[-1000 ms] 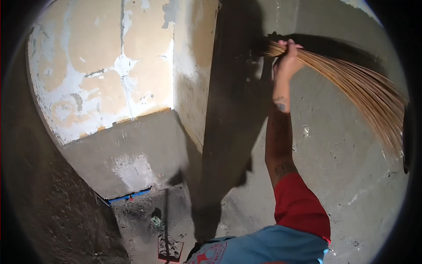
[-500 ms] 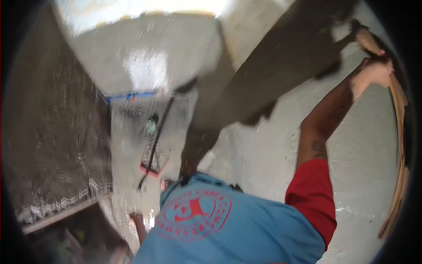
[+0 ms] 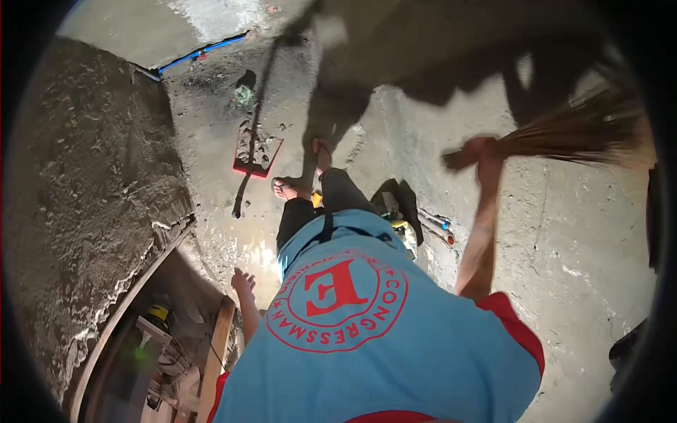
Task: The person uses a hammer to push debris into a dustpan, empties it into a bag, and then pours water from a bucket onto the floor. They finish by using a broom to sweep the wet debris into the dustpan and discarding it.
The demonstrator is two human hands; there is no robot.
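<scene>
My right hand (image 3: 483, 156) is wrapped round the bound end of a stick broom (image 3: 557, 134), held out to the right, its bristles fanning rightward and blurred at the tips. My left hand (image 3: 243, 280) hangs low beside my body with its fingers apart and nothing in it. A red dustpan (image 3: 259, 171) with grey rubble in it lies on the concrete floor ahead of my feet. Its long dark handle (image 3: 241, 194) points back toward me. Just beyond the pan is a crumpled pale green thing (image 3: 243, 95).
A rough cement wall (image 3: 92, 183) rises on the left, above an opening with a wooden frame (image 3: 217, 345) and several objects inside. Blue pipe (image 3: 204, 51) runs along the far floor edge. Pipe ends (image 3: 441, 229) stick out to my right. Shadows fall across the floor ahead.
My right hand has come down and inward from the upper right; the broom has swung from hanging along the right edge to pointing rightward. The view has tilted, showing my legs and feet.
</scene>
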